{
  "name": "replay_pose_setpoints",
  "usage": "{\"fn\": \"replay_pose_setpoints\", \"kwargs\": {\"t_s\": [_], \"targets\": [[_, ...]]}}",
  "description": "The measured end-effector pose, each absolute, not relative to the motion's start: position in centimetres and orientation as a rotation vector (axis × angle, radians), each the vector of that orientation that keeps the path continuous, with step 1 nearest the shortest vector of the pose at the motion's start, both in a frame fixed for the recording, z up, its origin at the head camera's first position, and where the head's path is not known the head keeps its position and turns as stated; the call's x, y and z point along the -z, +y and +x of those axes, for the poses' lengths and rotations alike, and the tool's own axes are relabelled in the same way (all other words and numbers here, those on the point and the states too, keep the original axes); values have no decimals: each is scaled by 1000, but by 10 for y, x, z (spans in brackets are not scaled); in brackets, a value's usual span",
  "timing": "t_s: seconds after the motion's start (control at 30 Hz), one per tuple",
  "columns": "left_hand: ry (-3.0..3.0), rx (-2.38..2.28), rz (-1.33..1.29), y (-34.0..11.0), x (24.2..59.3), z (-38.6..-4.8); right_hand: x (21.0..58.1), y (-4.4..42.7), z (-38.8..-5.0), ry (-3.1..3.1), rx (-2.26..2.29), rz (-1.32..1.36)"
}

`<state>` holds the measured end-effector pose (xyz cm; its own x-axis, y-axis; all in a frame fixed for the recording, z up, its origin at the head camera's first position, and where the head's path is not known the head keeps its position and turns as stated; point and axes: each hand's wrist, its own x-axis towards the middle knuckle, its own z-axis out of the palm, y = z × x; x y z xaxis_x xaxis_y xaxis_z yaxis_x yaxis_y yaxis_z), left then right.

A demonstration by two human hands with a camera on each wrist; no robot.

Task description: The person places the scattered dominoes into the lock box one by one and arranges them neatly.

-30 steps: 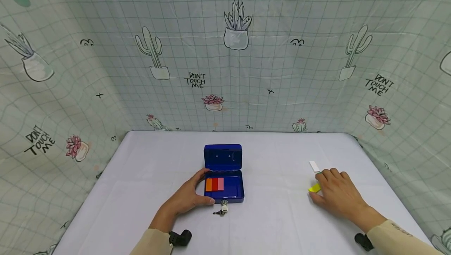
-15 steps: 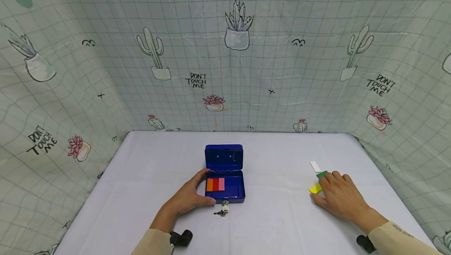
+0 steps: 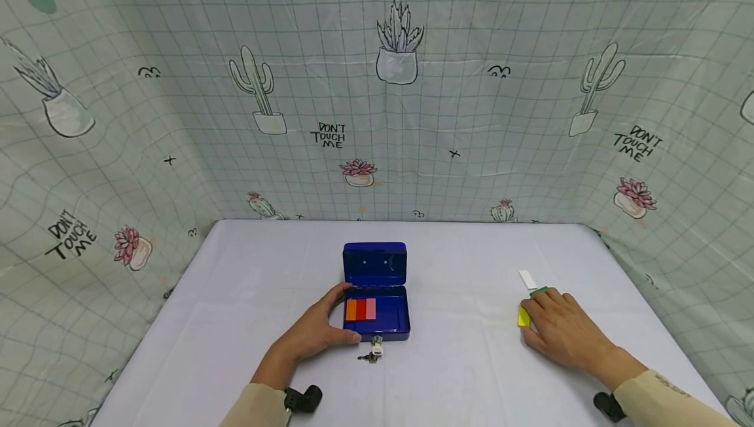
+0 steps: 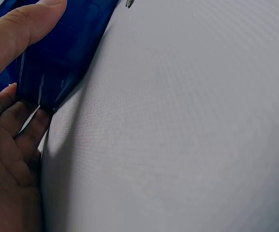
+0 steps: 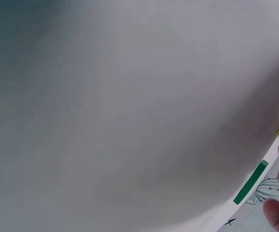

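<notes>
An open blue metal box (image 3: 391, 312) holds an orange block (image 3: 351, 310), a red block (image 3: 361, 310) and a pink block (image 3: 371, 309) side by side at its left. My left hand (image 3: 312, 330) grips the box's left side, thumb at the front edge and fingers behind; the left wrist view shows the thumb over the blue wall (image 4: 57, 58). At the right, my right hand (image 3: 559, 329) pinches a yellow block (image 3: 523, 317) between thumb and fingers. A green block (image 3: 538, 291) lies just beyond, partly hidden by the fingers in the head view.
A white block (image 3: 527, 279) lies behind the green one. Keys (image 3: 370, 357) hang from the lock at the box's front. The raised lid (image 3: 375, 263) stands at the box's back. A patterned cloth (image 3: 412, 119) rises behind and beside the white table (image 3: 459, 374).
The right thumb and fingers have closed on the yellow block, which has turned from slanted to nearly upright in the head view. The left hand keeps its grip on the box.
</notes>
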<state>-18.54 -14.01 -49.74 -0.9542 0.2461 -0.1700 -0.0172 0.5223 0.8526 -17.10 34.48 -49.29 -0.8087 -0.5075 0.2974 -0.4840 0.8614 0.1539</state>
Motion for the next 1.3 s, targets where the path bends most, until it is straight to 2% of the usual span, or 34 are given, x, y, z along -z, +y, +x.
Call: {"fn": "replay_pose_setpoints", "kwargs": {"t_s": [1.3], "targets": [[2476,-1431,212,-141,497,-185,492,350,-181,-2571,117,865]]}}
